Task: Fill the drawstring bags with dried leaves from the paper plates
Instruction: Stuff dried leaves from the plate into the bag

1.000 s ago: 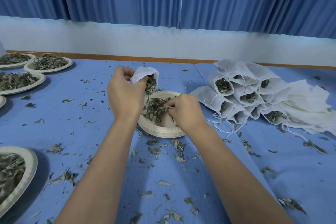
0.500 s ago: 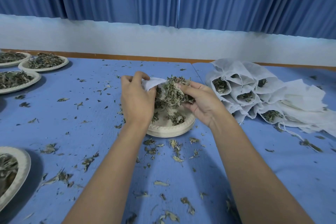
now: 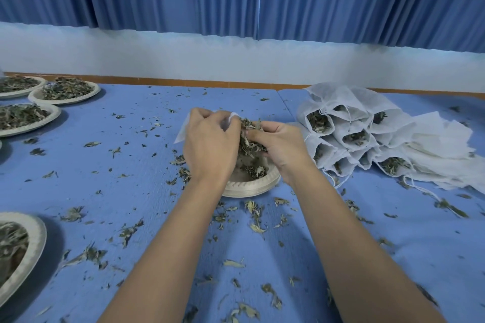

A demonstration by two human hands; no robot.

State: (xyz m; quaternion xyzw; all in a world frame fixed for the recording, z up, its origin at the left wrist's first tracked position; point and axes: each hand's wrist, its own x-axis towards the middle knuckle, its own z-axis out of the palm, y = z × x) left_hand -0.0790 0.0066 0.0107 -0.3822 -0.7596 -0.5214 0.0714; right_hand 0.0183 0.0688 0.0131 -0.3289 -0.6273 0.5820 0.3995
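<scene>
My left hand (image 3: 210, 144) grips the mouth of a white drawstring bag (image 3: 185, 128), whose body sticks out to the left behind the hand. My right hand (image 3: 282, 147) pinches a clump of dried leaves (image 3: 249, 139) and presses it against the bag's opening. Both hands hover over a stack of paper plates (image 3: 252, 187) at the table's middle, with a few leaves left on the top plate. Most of the bag is hidden by my left hand.
A pile of filled white bags (image 3: 349, 134) lies to the right, with flat cloth (image 3: 441, 155) beyond it. Leaf-laden plates sit at far left (image 3: 64, 90) and near left (image 3: 23, 252). Loose leaves litter the blue table cover (image 3: 131, 165).
My right hand scooped leaves off the plate, lifted them to the bag and now pushes them in. The left hand has tipped the bag so that it points left.
</scene>
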